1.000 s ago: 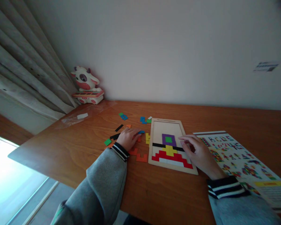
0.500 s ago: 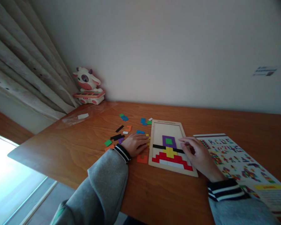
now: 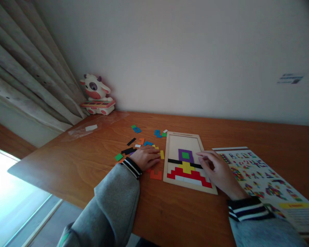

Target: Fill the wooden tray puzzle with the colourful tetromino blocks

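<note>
Head view shows a wooden puzzle board (image 3: 183, 140) lying flat near the middle of the bench (image 3: 92, 178), its lower half filled with red, white, yellow, black, purple and green pieces, its upper half bare. The right hand (image 3: 217, 171) rests on the board's right edge, its fingers (image 3: 202, 157) loosely curled and touching the black strip beside the purple block; whether they pinch a piece cannot be told. The left hand (image 3: 145, 157) lies palm down just beside the board's left edge, fingers spread flat over loose pieces, grasping nothing visible. An orange piece (image 3: 156, 175) sits just below that hand, a yellow piece (image 3: 162, 154) at its fingertips, and green, black, blue and orange pieces (image 3: 130, 150) scatter toward the far left. Right of the board a printed pattern sheet (image 3: 267, 181) reaches the bench's near right edge. A toy cow (image 3: 96, 94) stands at the far left corner by the curtain (image 3: 23, 79), with a clear plastic bag (image 3: 86, 129) nearby.
</note>
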`<control>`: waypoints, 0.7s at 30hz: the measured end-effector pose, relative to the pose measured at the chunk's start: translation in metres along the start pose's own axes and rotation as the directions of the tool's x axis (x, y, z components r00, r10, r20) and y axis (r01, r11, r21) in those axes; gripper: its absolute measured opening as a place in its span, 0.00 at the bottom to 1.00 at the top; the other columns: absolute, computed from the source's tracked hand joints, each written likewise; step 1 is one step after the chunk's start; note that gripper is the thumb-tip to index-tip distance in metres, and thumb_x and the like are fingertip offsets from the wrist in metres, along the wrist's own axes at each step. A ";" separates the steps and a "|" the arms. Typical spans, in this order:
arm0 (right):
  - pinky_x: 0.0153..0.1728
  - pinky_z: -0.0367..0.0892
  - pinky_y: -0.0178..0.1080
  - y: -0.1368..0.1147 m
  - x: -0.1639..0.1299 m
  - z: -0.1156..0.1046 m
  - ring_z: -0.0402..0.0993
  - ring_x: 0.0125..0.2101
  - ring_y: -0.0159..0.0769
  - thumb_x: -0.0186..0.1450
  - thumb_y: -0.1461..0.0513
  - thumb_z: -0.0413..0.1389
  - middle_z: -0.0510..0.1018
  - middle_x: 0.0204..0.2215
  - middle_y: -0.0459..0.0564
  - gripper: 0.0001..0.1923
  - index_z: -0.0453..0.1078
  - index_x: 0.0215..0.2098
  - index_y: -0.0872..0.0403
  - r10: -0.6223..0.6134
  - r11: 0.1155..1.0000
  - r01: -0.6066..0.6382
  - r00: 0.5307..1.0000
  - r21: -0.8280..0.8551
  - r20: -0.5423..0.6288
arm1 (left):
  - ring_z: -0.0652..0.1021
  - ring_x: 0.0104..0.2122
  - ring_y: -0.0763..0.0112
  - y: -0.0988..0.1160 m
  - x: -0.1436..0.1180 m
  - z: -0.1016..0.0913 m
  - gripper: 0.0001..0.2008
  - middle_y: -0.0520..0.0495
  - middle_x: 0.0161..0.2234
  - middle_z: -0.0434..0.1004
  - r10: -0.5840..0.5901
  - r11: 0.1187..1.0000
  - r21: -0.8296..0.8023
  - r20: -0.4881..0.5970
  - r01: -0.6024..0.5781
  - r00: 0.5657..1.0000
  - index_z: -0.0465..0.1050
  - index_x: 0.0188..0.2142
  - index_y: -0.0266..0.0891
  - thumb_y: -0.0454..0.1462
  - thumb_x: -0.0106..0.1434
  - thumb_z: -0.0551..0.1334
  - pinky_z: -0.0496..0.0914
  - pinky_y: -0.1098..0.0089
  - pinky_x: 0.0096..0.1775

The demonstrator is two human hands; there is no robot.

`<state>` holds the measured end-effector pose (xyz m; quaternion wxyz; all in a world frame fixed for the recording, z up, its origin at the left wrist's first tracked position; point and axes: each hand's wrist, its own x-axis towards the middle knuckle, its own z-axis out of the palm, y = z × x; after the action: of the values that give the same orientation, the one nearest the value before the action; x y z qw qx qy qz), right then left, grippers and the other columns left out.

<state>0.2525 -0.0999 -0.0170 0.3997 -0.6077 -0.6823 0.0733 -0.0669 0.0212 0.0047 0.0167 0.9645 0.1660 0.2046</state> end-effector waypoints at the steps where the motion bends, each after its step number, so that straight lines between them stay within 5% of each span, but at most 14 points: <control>1: 0.45 0.69 0.47 0.000 0.000 0.000 0.72 0.43 0.42 0.70 0.56 0.50 0.74 0.44 0.54 0.12 0.71 0.46 0.50 0.000 1.000 0.000 1.000 0.003 -0.002 | 0.78 0.49 0.62 -0.002 -0.001 -0.001 0.14 0.41 0.49 0.79 -0.033 0.999 0.007 -0.004 0.033 0.999 0.78 0.48 0.39 0.41 0.71 0.56 0.72 0.60 0.53; 7: 0.44 0.69 0.47 -0.002 0.000 -0.001 0.72 0.42 0.42 0.70 0.55 0.50 0.74 0.44 0.53 0.12 0.71 0.46 0.50 -0.002 1.000 0.002 1.000 0.009 0.005 | 0.79 0.46 0.64 -0.004 -0.003 -0.003 0.12 0.43 0.47 0.79 -0.134 0.991 -0.008 -0.009 0.134 0.991 0.79 0.44 0.41 0.40 0.69 0.57 0.75 0.64 0.47; 13: 0.45 0.69 0.46 -0.003 0.000 -0.002 0.72 0.42 0.41 0.70 0.56 0.50 0.75 0.43 0.53 0.12 0.71 0.46 0.50 -0.014 1.000 0.014 1.000 0.003 0.000 | 0.74 0.55 0.58 0.002 0.000 0.007 0.16 0.39 0.57 0.73 -0.105 0.994 0.000 -0.018 0.105 0.994 0.73 0.55 0.40 0.40 0.70 0.57 0.70 0.55 0.55; 21: 0.45 0.69 0.47 -0.008 0.002 -0.004 0.73 0.42 0.42 0.70 0.56 0.50 0.75 0.43 0.53 0.12 0.71 0.46 0.50 0.004 1.000 -0.004 1.000 -0.004 0.010 | 0.79 0.48 0.59 0.002 0.003 0.007 0.14 0.41 0.47 0.80 -0.165 0.983 -0.083 -0.018 0.163 0.986 0.78 0.46 0.39 0.43 0.69 0.59 0.73 0.59 0.51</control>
<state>0.2485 -0.1020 -0.0088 0.3951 -0.6095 -0.6831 0.0759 -0.0609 0.0207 -0.0002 0.0709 0.9435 0.2367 0.2209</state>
